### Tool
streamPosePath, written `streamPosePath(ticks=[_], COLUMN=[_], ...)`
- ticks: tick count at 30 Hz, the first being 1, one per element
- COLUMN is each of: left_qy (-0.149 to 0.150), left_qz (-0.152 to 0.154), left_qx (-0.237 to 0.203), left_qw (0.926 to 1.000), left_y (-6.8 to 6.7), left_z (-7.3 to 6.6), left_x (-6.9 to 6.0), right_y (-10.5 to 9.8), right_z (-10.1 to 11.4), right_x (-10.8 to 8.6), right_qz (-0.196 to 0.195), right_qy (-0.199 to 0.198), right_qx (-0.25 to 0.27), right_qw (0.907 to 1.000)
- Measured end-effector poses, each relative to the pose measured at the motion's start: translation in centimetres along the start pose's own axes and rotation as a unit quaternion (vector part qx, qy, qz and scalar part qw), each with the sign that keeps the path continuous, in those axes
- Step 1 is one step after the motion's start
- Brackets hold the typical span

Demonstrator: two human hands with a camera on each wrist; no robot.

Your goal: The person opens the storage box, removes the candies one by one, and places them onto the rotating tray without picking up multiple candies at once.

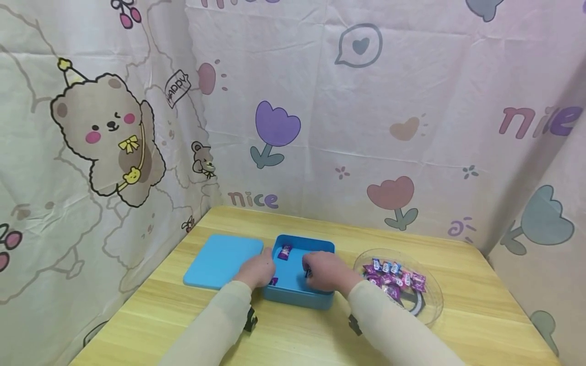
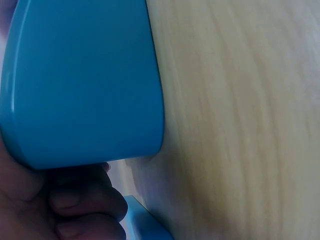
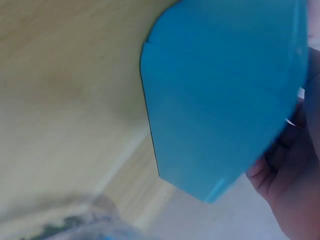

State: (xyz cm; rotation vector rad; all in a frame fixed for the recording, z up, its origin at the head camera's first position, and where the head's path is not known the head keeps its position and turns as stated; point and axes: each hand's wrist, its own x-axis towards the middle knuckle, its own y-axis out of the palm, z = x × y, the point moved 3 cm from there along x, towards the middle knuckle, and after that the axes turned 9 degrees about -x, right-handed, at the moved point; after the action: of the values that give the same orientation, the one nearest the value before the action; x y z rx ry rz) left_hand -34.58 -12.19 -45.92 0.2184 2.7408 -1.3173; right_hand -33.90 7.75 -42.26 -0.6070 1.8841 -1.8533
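Note:
A blue open box (image 1: 298, 298) sits mid-table. At its left wall is my left hand (image 1: 257, 268), gripping the side; in the left wrist view the curled fingers (image 2: 90, 200) show beside the box wall (image 2: 85, 85). My right hand (image 1: 330, 272) reaches over the right rim and pinches a small dark-wrapped candy (image 1: 309, 273) low inside the box. In the right wrist view, the box wall (image 3: 220, 100) hides most of that hand's fingers. One purple candy (image 1: 285, 252) lies in the far left corner, and another purple candy (image 1: 273, 281) is near the left hand.
To the left lies a flat blue lid (image 1: 222, 259). A clear round dish (image 1: 437, 300) on the right holds several purple, blue and pink wrapped candies (image 1: 389, 279). Patterned cloth (image 1: 320, 127) hangs behind and beside the wooden table (image 1: 293, 335).

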Motion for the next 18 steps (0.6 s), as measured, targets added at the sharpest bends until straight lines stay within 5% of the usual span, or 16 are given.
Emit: streamPosePath(ticks=[7,18], left_qy=[0.001,0.003], left_qz=[0.002,0.007], left_qx=[0.005,0.013], left_qw=[1.0000,0.9999], left_y=[0.2,0.1], left_z=[0.0,0.0], left_x=[0.0,0.2], right_y=[-1.7,-2.6], right_z=[-1.9,-6.3], right_x=[-2.7,-6.7], right_qz=[-0.042,-0.046], right_qy=[0.007,0.086], right_qx=[0.020,0.035], right_qw=[0.9989,0.9946])
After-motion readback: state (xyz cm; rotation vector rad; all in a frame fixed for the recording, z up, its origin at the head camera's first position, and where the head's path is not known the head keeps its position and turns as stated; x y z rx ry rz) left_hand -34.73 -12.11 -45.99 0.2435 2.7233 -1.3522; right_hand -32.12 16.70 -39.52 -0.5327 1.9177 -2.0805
